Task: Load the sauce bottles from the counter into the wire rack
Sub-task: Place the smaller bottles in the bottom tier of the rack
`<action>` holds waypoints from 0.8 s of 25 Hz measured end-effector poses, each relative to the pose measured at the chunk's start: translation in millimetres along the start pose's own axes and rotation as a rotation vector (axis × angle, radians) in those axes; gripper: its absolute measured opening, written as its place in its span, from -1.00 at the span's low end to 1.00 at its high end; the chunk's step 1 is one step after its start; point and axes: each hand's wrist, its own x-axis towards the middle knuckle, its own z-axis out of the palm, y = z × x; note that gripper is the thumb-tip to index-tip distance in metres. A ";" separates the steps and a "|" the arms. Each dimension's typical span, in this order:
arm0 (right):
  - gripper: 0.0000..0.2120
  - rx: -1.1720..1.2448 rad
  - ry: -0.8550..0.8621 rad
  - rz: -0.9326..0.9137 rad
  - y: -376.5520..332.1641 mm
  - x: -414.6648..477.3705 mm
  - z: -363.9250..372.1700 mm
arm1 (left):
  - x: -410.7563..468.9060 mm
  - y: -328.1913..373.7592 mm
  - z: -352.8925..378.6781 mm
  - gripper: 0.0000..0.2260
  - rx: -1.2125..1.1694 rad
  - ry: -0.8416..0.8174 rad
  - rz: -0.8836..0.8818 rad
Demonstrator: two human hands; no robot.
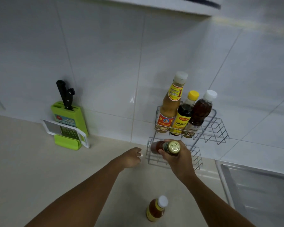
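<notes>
my right hand (pixel 179 158) grips the gold-capped red sauce bottle (pixel 166 147) tilted, cap toward me, base toward the lower wire rack (pixel 196 158); left hand (pixel 131 158) loosely curled.

Three bottles fill the left part of the wire rack's upper tier (pixel 216 126); its right part is open. The lower tier (pixel 197 158) is blocked from above by the right hand (pixel 179 157) and its gold-capped bottle (pixel 166 147), with the left hand (pixel 131 158) just beside its left end. A white-capped bottle (pixel 156 209) stands alone on the bare surface (pixel 39 169).
</notes>
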 end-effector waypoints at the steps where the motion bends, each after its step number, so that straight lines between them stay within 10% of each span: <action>1: -0.57 -0.018 -0.009 0.000 3.9 4.7 3.7 | 3.4 0.7 2.0 -0.47 -0.008 0.010 -0.007; 20: -0.69 -0.239 -0.151 -0.044 19.0 62.6 39.4 | 9.6 13.4 20.4 -0.55 -0.149 -0.048 0.043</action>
